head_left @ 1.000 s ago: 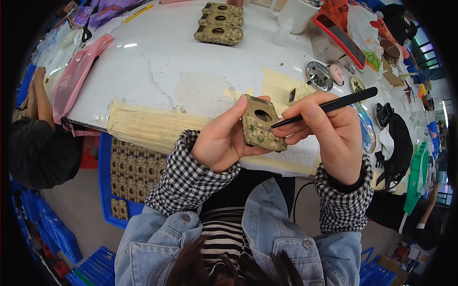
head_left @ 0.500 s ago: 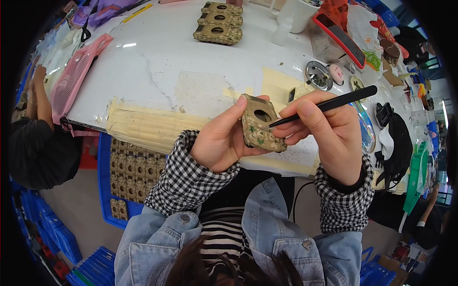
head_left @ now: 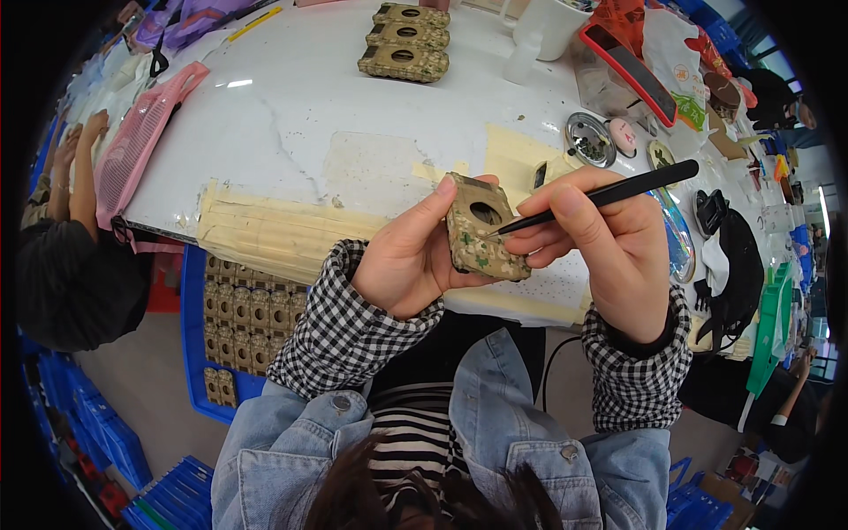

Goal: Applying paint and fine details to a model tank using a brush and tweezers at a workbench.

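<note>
My left hand (head_left: pixel 408 258) is closed round a camouflage-patterned model tank hull (head_left: pixel 481 246), thumb along its upper left edge. A round dark hole shows in the hull's top. Black tweezers (head_left: pixel 623 190) are pinched in my right hand (head_left: pixel 605 243), and their fine tip meets the hull's top just below the hole. Whether the tip grips anything is too small to tell. My right fingers rest close against the hull's right side. Behind it, a small metal dish (head_left: pixel 590 140) holds little dark green bits on the white table (head_left: pixel 283 115).
Three similar hulls (head_left: pixel 404 64) stand in a row at the back. A blue tray (head_left: pixel 196 389) of many hulls sits low on the left. Right of me lie a red-cased phone (head_left: pixel 629 75) and a black bag (head_left: pixel 740 265). A co-worker's arms (head_left: pixel 84 172) are at far left.
My hands, the hull and the tweezers have hardly moved. The co-worker's hands at the far left have shifted a little.
</note>
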